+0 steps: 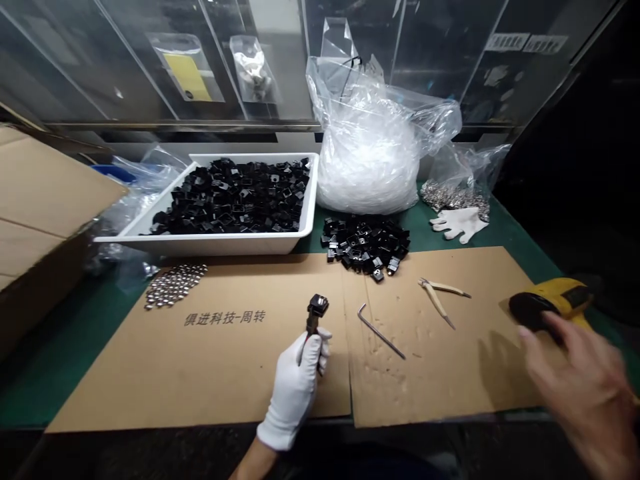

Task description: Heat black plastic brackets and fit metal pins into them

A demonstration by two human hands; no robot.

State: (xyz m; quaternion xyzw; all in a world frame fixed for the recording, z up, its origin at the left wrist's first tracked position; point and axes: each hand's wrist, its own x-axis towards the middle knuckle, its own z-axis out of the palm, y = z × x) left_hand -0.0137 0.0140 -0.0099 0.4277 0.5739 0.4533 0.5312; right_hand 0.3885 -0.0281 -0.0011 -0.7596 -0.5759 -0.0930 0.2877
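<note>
My left hand (pixel 295 383), in a white glove, is closed round a slim dark tool (pixel 313 325) with a hint of red near the fingers; its kind is hidden by the grip. A small black plastic part (pixel 319 305) sits at the tool's upper end, above the cardboard. At the right, my bare right hand (pixel 583 373) is somewhat blurred, its thumb and forefinger apart. It is close to a yellow and black power tool (pixel 555 301); whether they touch I cannot tell. Between the hands lie a hex key (pixel 381 331) and pliers (pixel 440 300) with cream handles.
Behind the cardboard (pixel 210 373) stands a white tray (pixel 240 245) of black parts, beside a loose pile (pixel 365 243) of them. Shiny metal pieces (pixel 175 285) lie at left. A large plastic bag (pixel 370 147), a white glove (pixel 460 223) and a carton (pixel 45 200) border the area.
</note>
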